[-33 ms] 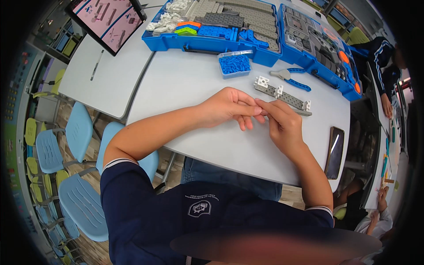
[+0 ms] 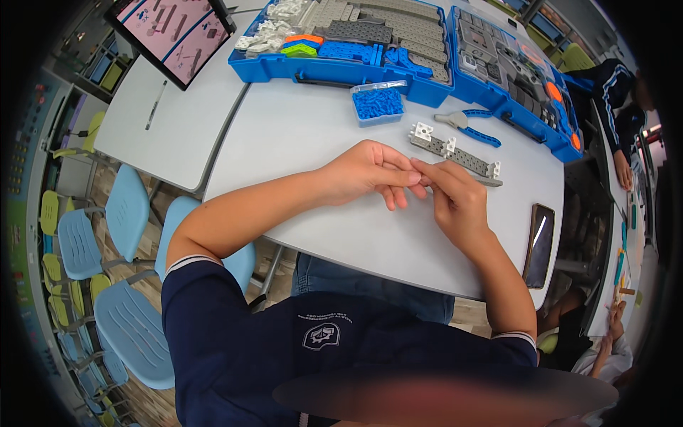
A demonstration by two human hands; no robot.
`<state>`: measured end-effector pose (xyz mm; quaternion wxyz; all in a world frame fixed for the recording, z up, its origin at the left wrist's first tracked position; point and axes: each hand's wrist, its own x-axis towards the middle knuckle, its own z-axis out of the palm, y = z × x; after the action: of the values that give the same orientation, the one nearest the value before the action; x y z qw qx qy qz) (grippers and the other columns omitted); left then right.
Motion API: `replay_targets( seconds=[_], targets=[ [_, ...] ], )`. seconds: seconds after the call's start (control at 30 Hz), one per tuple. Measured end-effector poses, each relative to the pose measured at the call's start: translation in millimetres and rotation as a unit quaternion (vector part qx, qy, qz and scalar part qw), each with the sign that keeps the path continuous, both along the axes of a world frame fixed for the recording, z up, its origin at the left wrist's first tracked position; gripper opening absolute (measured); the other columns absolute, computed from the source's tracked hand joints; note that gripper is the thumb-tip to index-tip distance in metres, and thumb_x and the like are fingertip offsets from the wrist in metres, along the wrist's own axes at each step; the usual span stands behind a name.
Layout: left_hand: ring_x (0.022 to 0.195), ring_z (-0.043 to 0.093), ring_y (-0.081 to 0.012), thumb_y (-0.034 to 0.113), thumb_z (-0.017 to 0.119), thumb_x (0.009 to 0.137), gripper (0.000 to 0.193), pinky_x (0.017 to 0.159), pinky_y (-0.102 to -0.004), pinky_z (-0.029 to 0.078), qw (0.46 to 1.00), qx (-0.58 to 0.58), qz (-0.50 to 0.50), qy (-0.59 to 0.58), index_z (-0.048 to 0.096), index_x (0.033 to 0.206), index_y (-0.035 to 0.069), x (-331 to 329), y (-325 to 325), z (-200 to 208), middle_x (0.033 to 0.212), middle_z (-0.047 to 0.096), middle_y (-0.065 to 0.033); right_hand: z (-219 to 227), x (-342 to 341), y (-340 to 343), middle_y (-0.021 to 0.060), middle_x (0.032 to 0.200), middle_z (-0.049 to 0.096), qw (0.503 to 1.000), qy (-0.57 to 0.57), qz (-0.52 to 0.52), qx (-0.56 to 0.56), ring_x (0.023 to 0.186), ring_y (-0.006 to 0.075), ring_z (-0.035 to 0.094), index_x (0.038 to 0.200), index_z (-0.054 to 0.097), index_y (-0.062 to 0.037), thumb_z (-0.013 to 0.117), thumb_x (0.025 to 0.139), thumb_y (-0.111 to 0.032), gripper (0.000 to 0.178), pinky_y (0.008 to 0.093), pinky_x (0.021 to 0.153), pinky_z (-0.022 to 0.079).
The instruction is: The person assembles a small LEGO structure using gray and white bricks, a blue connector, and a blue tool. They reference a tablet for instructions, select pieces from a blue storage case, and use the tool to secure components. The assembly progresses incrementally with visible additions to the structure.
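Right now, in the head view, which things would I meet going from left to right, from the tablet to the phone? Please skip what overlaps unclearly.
Tablet → left hand → right hand → phone.

left hand (image 2: 376, 176) and right hand (image 2: 457, 201) meeting at the fingertips over white worktop (image 2: 299, 132), contact point hidden, grey perforated beam (image 2: 471, 161) with white connectors (image 2: 448, 147) just beyond right hand, pliers (image 2: 462, 122) and tub (image 2: 382, 121) of blue pegs (image 2: 378, 104) nearer far edge, smartphone (image 2: 541, 242) by near right corner
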<state>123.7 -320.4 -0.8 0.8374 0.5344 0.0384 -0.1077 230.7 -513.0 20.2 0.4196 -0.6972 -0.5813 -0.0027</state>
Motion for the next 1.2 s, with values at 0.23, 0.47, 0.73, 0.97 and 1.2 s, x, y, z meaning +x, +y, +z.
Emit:
replay_targets(
  seconds=[0.23,0.47,0.73,0.97,1.2],
  targets=[
    [0.070,0.072,-0.0173,0.018,0.070,0.099,0.023,0.059,-0.0286,0.058,1.000,-0.011,-0.002,-0.011,0.071,0.109,-0.003,0.4,1.7,-3.0,0.102,0.076,-0.0222,0.1,1.6,0.1,0.0104,0.089,0.069,1.000,0.006,0.006,-0.004,0.081,0.0236,0.073,0.120,0.073,-0.0053,0.057,0.080,0.018,0.049,0.0337,0.067,0.058],
    [0.068,0.072,-0.0174,0.018,0.071,0.098,0.024,0.059,-0.0294,0.058,1.000,0.012,-0.007,-0.014,0.071,0.106,-0.004,-0.3,4.0,-0.7,0.099,0.076,-0.0207,-0.9,0.8,0.1,0.0109,0.089,0.070,1.000,0.008,0.008,-0.010,0.081,0.0235,0.073,0.122,0.073,-0.0059,0.057,0.080,0.019,0.052,0.0335,0.067,0.058],
    [0.072,0.072,-0.0186,0.019,0.071,0.097,0.026,0.062,-0.0295,0.059,1.000,0.025,-0.018,-0.008,0.070,0.107,-0.005,-0.7,5.2,3.8,0.102,0.075,-0.0197,-2.5,1.2,0.8,0.0112,0.089,0.070,1.000,0.011,0.011,-0.001,0.080,0.0233,0.073,0.123,0.072,-0.0058,0.057,0.079,0.019,0.052,0.0332,0.067,0.058],
    [0.071,0.072,-0.0186,0.020,0.071,0.098,0.028,0.062,-0.0294,0.060,0.999,0.033,-0.006,-0.016,0.070,0.108,-0.006,-1.1,4.1,3.8,0.100,0.075,-0.0183,-1.7,0.8,1.5,0.0104,0.088,0.070,1.000,0.022,0.009,-0.002,0.079,0.0224,0.072,0.124,0.072,-0.0067,0.057,0.080,0.019,0.053,0.0331,0.067,0.058],
    [0.064,0.071,-0.0174,0.018,0.071,0.098,0.023,0.055,-0.0293,0.058,0.999,0.030,-0.005,-0.021,0.071,0.104,-0.004,-0.4,4.6,2.6,0.097,0.075,-0.0188,-2.1,0.1,1.5,0.0101,0.087,0.070,1.000,0.019,0.007,0.001,0.078,0.0222,0.072,0.124,0.072,-0.0063,0.057,0.081,0.018,0.052,0.0328,0.067,0.058]
  ],
)
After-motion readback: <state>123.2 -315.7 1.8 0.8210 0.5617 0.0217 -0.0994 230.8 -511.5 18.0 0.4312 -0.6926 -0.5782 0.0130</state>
